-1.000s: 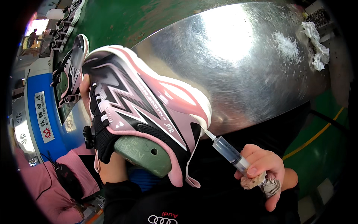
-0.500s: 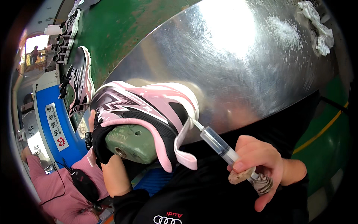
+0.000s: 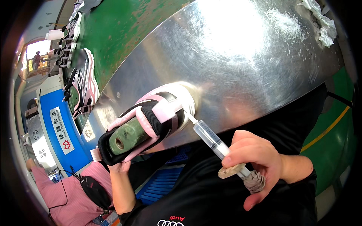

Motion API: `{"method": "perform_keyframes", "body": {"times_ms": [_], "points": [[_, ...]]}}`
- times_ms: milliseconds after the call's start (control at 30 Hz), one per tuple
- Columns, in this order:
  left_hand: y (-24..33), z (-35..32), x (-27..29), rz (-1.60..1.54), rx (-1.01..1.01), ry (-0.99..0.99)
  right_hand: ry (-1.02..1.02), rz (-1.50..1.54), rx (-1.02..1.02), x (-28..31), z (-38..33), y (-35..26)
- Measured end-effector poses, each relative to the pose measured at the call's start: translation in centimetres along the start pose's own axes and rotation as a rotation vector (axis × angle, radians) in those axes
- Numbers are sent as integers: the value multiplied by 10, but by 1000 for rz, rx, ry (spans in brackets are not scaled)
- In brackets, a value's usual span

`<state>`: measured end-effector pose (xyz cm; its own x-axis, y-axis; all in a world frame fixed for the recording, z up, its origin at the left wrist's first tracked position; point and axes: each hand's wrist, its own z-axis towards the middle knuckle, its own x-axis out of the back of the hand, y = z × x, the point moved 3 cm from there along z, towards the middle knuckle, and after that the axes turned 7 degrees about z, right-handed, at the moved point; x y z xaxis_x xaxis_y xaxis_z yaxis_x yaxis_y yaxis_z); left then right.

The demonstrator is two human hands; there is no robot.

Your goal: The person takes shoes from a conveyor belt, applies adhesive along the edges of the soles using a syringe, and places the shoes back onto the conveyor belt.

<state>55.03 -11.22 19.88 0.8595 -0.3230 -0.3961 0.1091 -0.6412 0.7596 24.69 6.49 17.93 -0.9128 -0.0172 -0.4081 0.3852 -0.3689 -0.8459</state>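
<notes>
Right hand [image 3: 260, 165] closed around a clear syringe [image 3: 211, 137], fingers curled on the barrel near the flat finger rest, thumb side near the wrapped plunger end. Thin tip of the syringe pointed up and left, touching the white edge of the sole on a pink, black and white shoe [image 3: 151, 120], likely so that whatever is inside goes right into the seam. Left hand [image 3: 120, 165] under the heel end of the shoe, mostly hidden, seemingly gripping it from below; how tightly, cannot tell. Shoe tipped on its side, toe resting against the shiny metal worktop [image 3: 245, 64], probably to keep it steady and turn the seam toward the needle. Green form [image 3: 126, 137] filling the inside of the shoe, showing at the opening, holding its shape. Farther out, on the green belt [image 3: 128, 30] beyond the worktop, another shoe [image 3: 85, 86] of the same kind lying in a row with more behind it. Crumpled white rag [image 3: 320, 20] at the far right edge of the worktop. Down at lower left, a person in a pink striped sleeve [image 3: 64, 196], next to a blue machine panel [image 3: 62, 128].
</notes>
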Motion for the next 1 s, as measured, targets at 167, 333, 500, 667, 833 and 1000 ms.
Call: {"method": "perform_keyframes", "body": {"times_ms": [167, 333, 500, 667, 833, 1000], "points": [[-9, -26, 30, 74, -13, 177, -5, -25, 4, -4, -2, -3], [-30, -48, 27, 78, 47, 100, -15, -70, -6, -8, -6, -7], [-54, -63, 14, 61, 129, 10, -4, -103, -12, -13, -8, -11], [-71, -72, -9, -141, 139, -119, -13, -118, -37, -19, -6, -16], [-83, -69, -29, -235, 149, -177, -44, -138, -79, -29, -2, -26], [-97, -70, -52, -400, 224, -182, -78, -154, -80, -36, 5, -33]]}}
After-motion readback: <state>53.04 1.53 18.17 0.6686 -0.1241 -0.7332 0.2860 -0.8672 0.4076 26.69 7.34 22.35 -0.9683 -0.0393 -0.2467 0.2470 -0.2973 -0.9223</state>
